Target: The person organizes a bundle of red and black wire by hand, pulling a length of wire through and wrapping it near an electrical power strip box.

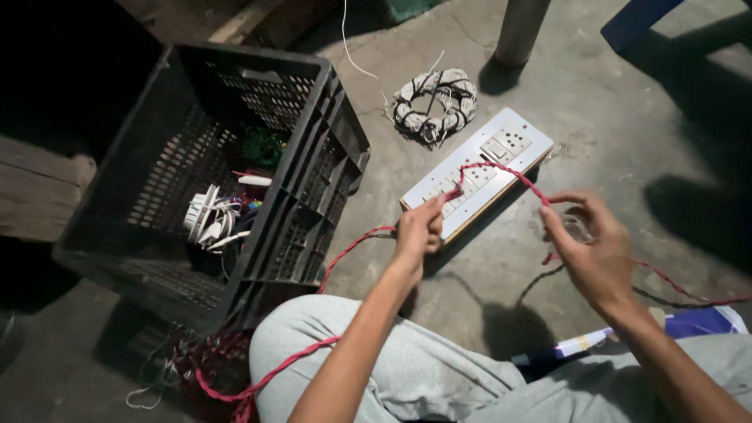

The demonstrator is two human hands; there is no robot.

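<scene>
Hands pinch twisted red wire: left hand (417, 229) and right hand (589, 249) at three o'clock; slack may snag switchboard (501, 160), seemingly unanchored.

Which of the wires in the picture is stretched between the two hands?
The red twisted wire: the left hand and right hand each pinch it above the white switch board. The whitish coiled wire lies untouched on the floor.
</scene>
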